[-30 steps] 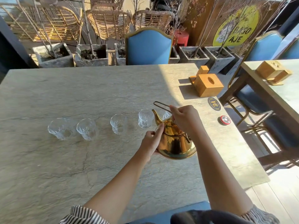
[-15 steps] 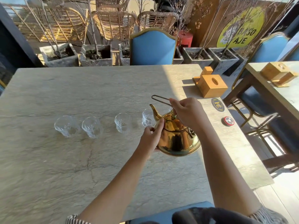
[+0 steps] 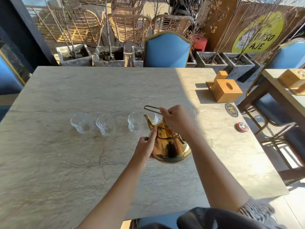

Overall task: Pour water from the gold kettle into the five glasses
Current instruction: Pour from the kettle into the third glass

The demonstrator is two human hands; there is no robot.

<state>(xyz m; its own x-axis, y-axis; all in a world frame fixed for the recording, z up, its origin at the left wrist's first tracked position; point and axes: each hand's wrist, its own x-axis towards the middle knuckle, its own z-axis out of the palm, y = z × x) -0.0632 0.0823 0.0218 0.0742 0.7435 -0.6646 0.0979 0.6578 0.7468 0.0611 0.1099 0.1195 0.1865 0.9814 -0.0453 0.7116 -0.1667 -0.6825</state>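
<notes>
The gold kettle [image 3: 170, 146] hangs above the stone table [image 3: 66, 162], tilted with its spout [image 3: 148, 121] up and to the left. My right hand [image 3: 177, 119] grips its wire handle from above. My left hand [image 3: 146, 148] presses against the kettle's left side, index finger up along the body. Clear glasses stand in a row beyond it: one at the far left [image 3: 80, 123], a second [image 3: 105, 124], a third [image 3: 134, 122] and a fourth [image 3: 157, 118] partly behind the spout. A fifth glass [image 3: 194, 114] barely shows behind my right hand.
A wooden tissue box [image 3: 227, 90] stands at the table's right, with a dark round coaster [image 3: 231, 110] and a red round disc [image 3: 242, 127] near the right edge. A blue chair [image 3: 166, 50] faces me at the far side. Another table [image 3: 280, 90] is to the right.
The kettle and both hands have stayed together near the fourth glass, the grip unchanged. My view has shifted slightly, so the glasses sit further right in frame.
</notes>
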